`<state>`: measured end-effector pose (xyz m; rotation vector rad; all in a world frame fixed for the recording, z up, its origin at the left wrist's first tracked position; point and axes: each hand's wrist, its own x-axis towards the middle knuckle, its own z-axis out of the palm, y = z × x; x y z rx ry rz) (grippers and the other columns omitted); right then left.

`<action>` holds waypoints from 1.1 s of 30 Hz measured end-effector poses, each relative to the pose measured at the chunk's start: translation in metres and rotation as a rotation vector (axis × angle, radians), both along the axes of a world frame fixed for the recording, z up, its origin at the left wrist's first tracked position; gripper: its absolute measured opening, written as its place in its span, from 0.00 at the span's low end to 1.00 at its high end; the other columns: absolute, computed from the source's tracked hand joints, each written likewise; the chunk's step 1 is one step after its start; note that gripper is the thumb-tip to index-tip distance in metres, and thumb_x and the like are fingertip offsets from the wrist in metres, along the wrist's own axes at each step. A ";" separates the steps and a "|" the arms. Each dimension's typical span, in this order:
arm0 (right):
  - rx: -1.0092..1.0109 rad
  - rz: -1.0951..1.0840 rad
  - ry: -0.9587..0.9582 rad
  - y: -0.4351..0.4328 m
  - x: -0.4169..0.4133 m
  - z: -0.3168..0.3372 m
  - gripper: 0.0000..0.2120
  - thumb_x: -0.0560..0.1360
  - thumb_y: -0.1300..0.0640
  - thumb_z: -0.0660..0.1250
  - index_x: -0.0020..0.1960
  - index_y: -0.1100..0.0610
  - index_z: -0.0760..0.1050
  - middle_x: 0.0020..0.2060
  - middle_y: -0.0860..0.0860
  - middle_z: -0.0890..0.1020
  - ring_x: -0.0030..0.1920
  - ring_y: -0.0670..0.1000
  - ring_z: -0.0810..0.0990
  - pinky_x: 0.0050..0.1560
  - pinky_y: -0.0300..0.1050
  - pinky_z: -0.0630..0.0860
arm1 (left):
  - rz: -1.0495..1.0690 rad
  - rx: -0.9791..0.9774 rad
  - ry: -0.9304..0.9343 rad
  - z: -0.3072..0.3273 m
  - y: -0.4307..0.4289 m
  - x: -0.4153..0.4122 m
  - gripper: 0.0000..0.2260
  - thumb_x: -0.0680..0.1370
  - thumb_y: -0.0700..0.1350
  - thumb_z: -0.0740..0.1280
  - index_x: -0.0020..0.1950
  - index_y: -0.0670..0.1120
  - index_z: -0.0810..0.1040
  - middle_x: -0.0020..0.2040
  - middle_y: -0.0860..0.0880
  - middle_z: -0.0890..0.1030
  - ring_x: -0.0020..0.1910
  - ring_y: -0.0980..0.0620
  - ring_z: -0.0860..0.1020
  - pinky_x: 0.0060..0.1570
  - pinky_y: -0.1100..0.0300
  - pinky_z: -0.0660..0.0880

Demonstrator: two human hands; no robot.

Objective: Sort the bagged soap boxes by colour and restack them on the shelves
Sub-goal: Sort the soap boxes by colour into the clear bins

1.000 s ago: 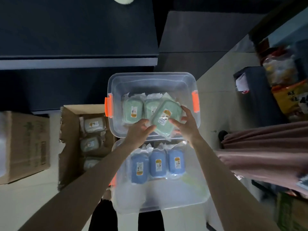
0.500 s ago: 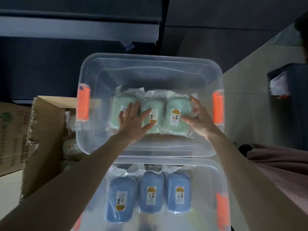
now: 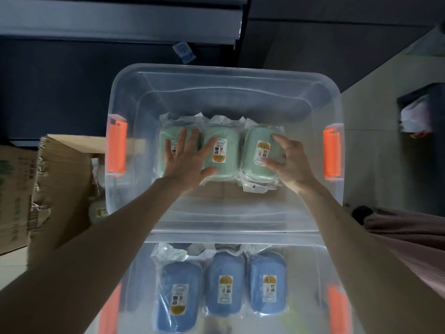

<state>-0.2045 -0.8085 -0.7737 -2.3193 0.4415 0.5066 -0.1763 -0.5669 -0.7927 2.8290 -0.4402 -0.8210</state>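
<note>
The left forearm (image 3: pixel 115 239) and the right forearm (image 3: pixel 354 239) were bare along all their visible length, long and slim, narrowing to thin wrists. The left hand (image 3: pixel 186 162) and the right hand (image 3: pixel 290 165) were bare as well, with slender fingers; the nails were too blurred to make out. At the right edge showed a dusty-pink ribbed fabric (image 3: pixel 409 229), its fine ridges close together. Whether the person wore it could not be told.
</note>
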 end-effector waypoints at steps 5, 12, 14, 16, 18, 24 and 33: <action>-0.112 0.097 0.035 0.006 -0.008 0.005 0.33 0.73 0.58 0.73 0.74 0.53 0.63 0.65 0.61 0.64 0.64 0.61 0.70 0.68 0.47 0.64 | -0.007 0.011 -0.032 0.003 -0.004 -0.004 0.33 0.78 0.59 0.62 0.77 0.59 0.47 0.78 0.45 0.43 0.76 0.42 0.39 0.71 0.37 0.42; -0.156 0.126 0.167 0.017 -0.010 0.048 0.34 0.73 0.57 0.72 0.75 0.52 0.62 0.74 0.59 0.54 0.70 0.63 0.62 0.69 0.48 0.62 | 0.050 -0.074 0.034 0.052 -0.004 -0.001 0.26 0.77 0.54 0.66 0.74 0.51 0.64 0.73 0.44 0.64 0.72 0.42 0.61 0.70 0.44 0.58; -0.142 0.151 0.165 0.024 -0.011 0.073 0.32 0.73 0.58 0.71 0.74 0.54 0.63 0.74 0.58 0.55 0.70 0.61 0.63 0.69 0.47 0.64 | 0.052 -0.095 0.030 0.080 0.000 -0.004 0.26 0.77 0.53 0.65 0.73 0.50 0.65 0.71 0.44 0.68 0.70 0.43 0.65 0.68 0.47 0.62; -0.129 0.186 0.142 0.032 -0.011 0.100 0.31 0.74 0.58 0.70 0.74 0.55 0.64 0.74 0.57 0.56 0.71 0.60 0.64 0.71 0.49 0.64 | 0.055 -0.114 0.023 0.113 0.005 -0.006 0.25 0.77 0.53 0.65 0.73 0.50 0.66 0.69 0.45 0.70 0.68 0.43 0.68 0.66 0.47 0.63; -0.114 0.235 0.092 0.040 -0.011 0.138 0.29 0.75 0.58 0.69 0.73 0.55 0.65 0.73 0.57 0.59 0.72 0.58 0.64 0.71 0.49 0.64 | 0.054 -0.134 0.004 0.157 0.012 -0.010 0.24 0.78 0.53 0.65 0.72 0.49 0.67 0.68 0.45 0.72 0.67 0.43 0.69 0.66 0.47 0.65; -0.205 0.398 -0.090 0.068 -0.007 0.282 0.26 0.77 0.57 0.67 0.73 0.55 0.65 0.73 0.56 0.61 0.71 0.57 0.64 0.68 0.48 0.66 | 0.070 -0.175 -0.151 0.311 0.041 -0.025 0.23 0.78 0.54 0.64 0.71 0.48 0.67 0.67 0.45 0.72 0.65 0.43 0.71 0.63 0.49 0.68; -0.280 0.523 -0.400 0.142 -0.017 0.521 0.26 0.77 0.54 0.68 0.73 0.57 0.65 0.68 0.56 0.65 0.66 0.58 0.68 0.65 0.53 0.69 | 0.116 -0.141 -0.540 0.535 0.123 -0.068 0.26 0.79 0.55 0.63 0.74 0.49 0.62 0.69 0.45 0.70 0.67 0.43 0.68 0.64 0.48 0.65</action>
